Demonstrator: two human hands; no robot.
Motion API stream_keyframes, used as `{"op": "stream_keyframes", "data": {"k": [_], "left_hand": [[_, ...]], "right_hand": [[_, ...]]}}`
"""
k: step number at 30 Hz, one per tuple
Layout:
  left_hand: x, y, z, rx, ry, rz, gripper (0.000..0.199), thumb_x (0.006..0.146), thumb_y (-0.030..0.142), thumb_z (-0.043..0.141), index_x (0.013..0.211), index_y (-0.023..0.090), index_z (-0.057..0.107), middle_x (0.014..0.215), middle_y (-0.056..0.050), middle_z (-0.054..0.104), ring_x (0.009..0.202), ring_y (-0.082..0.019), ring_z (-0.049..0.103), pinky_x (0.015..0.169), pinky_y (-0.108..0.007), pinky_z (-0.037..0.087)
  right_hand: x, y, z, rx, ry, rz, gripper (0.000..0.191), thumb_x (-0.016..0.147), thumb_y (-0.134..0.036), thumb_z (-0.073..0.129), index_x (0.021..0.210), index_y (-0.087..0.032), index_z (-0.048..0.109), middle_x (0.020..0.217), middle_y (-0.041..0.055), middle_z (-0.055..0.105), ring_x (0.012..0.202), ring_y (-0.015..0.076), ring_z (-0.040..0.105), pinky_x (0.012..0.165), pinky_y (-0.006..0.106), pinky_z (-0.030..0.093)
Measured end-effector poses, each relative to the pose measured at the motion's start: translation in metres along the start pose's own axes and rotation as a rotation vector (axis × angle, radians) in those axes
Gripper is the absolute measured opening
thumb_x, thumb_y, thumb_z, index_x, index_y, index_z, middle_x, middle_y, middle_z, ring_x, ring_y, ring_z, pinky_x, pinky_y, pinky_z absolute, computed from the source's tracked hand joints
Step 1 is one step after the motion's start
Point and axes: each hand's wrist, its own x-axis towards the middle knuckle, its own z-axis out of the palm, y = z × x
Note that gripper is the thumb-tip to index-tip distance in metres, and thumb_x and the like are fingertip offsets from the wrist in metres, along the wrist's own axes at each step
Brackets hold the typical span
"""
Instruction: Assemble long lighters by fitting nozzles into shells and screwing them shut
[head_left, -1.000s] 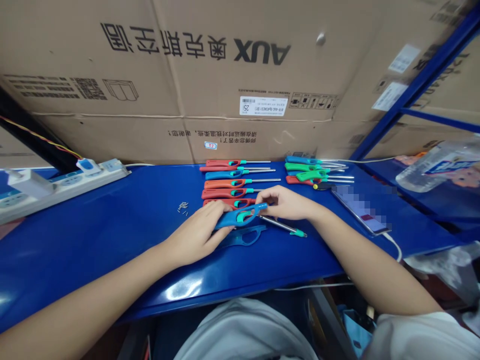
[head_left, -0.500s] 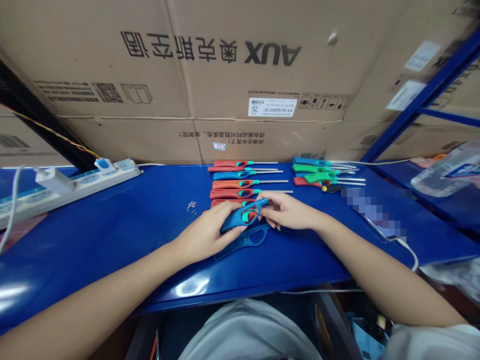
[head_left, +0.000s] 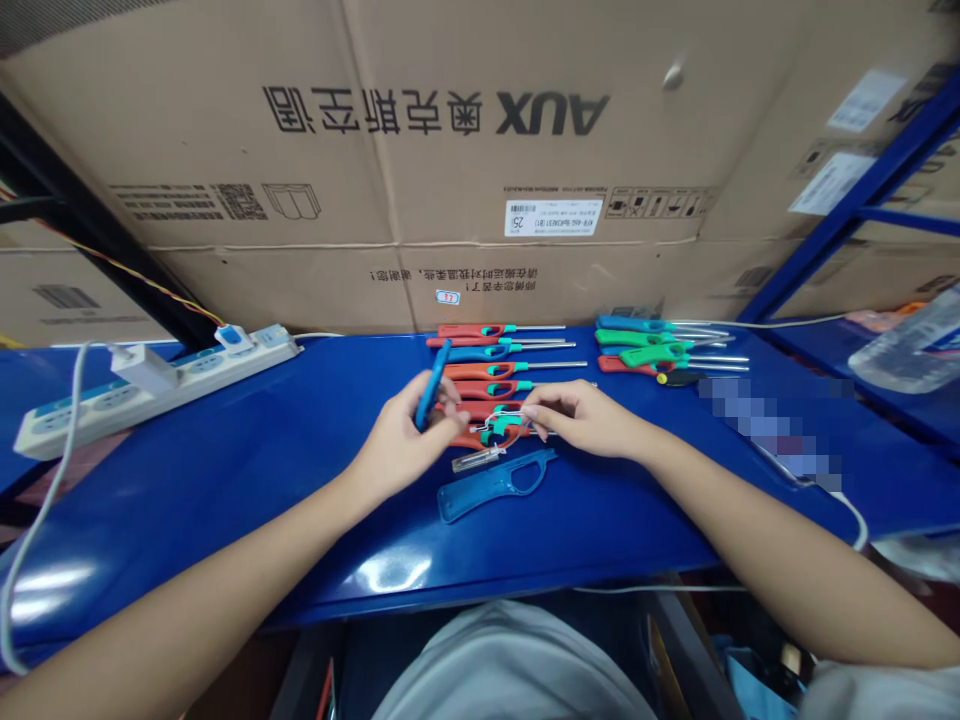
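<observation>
My left hand (head_left: 401, 435) grips a blue lighter shell half (head_left: 433, 388), held on edge between thumb and fingers. My right hand (head_left: 581, 418) pinches the white wire (head_left: 511, 413) of the lighter's inner parts. Teal pieces (head_left: 504, 428) hang by that wire, and a small clear fuel tank (head_left: 474, 461) is just below them. The other blue shell half (head_left: 474, 494), with its looped trigger guard, lies flat on the blue table in front of both hands. Right behind the hands, red, orange and blue long-necked lighters (head_left: 480, 389) lie in a row, partly covered by my fingers.
A second group of lighters (head_left: 651, 340), green, blue and red, lies at the back right beside a screwdriver (head_left: 686, 379). A blurred-out device with a white cable (head_left: 855, 515) lies at right. At left runs a power strip (head_left: 196, 382). A cardboard box (head_left: 420, 160) stands behind.
The blue shell half in my left hand has come away from the inner parts and moved up and left. My right hand now pinches the wire, and the fuel tank shows.
</observation>
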Motion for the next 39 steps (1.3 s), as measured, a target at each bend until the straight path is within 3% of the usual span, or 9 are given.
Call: {"op": "stream_keyframes", "data": {"k": [4,7,14,19,23,27,31,35,39], "left_hand": [[-0.004,0.003,0.006,0.176,-0.204,0.103,0.039,0.076,0.040,0.079,0.108,0.019,0.067,0.104,-0.006,0.071,0.089,-0.022,0.068,0.081,-0.035,0.054],[-0.006,0.002,0.011,0.178,-0.274,0.069,0.041,0.082,0.036,0.075,0.118,0.019,0.066,0.098,-0.005,0.075,0.082,-0.021,0.070,0.077,-0.035,0.055],[0.003,0.002,0.000,0.297,-0.310,0.117,0.027,0.089,0.035,0.066,0.109,0.018,0.070,0.099,-0.007,0.073,0.088,-0.023,0.068,0.082,-0.036,0.053],[0.008,0.008,-0.017,0.337,-0.408,0.160,0.028,0.092,0.037,0.062,0.115,0.022,0.068,0.107,-0.007,0.073,0.094,-0.024,0.067,0.085,-0.036,0.052],[0.015,0.004,-0.033,0.395,-0.360,0.128,0.022,0.086,0.039,0.067,0.094,0.019,0.072,0.091,-0.006,0.071,0.081,-0.022,0.064,0.074,-0.034,0.051],[0.017,0.008,-0.029,0.061,-0.205,-0.140,0.029,0.078,0.043,0.074,0.088,0.016,0.070,0.076,-0.003,0.068,0.061,-0.015,0.057,0.055,-0.026,0.045],[0.007,0.020,-0.001,-0.342,-0.154,-0.323,0.040,0.076,0.045,0.078,0.101,0.015,0.069,0.058,0.002,0.061,0.043,-0.008,0.043,0.043,-0.021,0.033],[-0.004,0.019,0.022,-0.606,-0.068,-0.399,0.033,0.070,0.037,0.085,0.086,0.016,0.065,0.051,0.008,0.051,0.040,-0.004,0.036,0.041,-0.018,0.030],[-0.009,0.013,0.030,-0.698,-0.043,-0.423,0.032,0.067,0.033,0.087,0.077,0.016,0.062,0.052,0.009,0.049,0.040,-0.003,0.035,0.041,-0.017,0.030]], "right_hand": [[0.001,-0.007,0.001,0.126,0.034,-0.021,0.039,0.095,-0.052,0.053,0.076,-0.018,0.058,0.068,-0.0010,0.058,0.064,0.0130,0.052,0.067,0.028,0.044],[0.002,-0.008,-0.001,0.143,0.054,-0.029,0.041,0.094,-0.054,0.053,0.076,-0.018,0.059,0.069,-0.0005,0.058,0.064,0.0128,0.053,0.066,0.028,0.044],[-0.004,-0.004,-0.013,-0.280,-0.012,-0.122,0.033,0.098,-0.036,0.049,0.078,-0.016,0.066,0.072,0.0024,0.063,0.063,0.0129,0.050,0.061,0.026,0.037],[-0.006,-0.009,-0.019,-0.351,-0.053,-0.223,0.032,0.099,-0.032,0.046,0.077,-0.017,0.064,0.071,0.0021,0.060,0.062,0.0131,0.049,0.061,0.026,0.036],[-0.005,0.000,-0.033,-0.336,0.082,-0.169,0.034,0.097,-0.039,0.048,0.073,-0.018,0.060,0.066,0.0008,0.056,0.060,0.0134,0.045,0.058,0.027,0.034],[-0.003,0.003,-0.037,-0.148,0.262,-0.064,0.040,0.096,-0.054,0.048,0.076,-0.019,0.055,0.065,-0.0016,0.047,0.057,0.0127,0.039,0.056,0.027,0.032],[0.000,-0.009,-0.009,0.016,0.215,-0.067,0.041,0.098,-0.056,0.042,0.081,-0.020,0.052,0.067,-0.0029,0.044,0.059,0.0126,0.039,0.058,0.026,0.034],[-0.002,-0.022,0.024,-0.004,0.147,-0.105,0.036,0.101,-0.052,0.041,0.086,-0.020,0.051,0.076,-0.0002,0.053,0.068,0.0133,0.048,0.065,0.027,0.040],[-0.004,-0.027,0.037,-0.156,0.096,-0.093,0.032,0.094,-0.051,0.057,0.096,-0.019,0.054,0.079,0.0005,0.058,0.067,0.0134,0.050,0.060,0.026,0.039]]}}
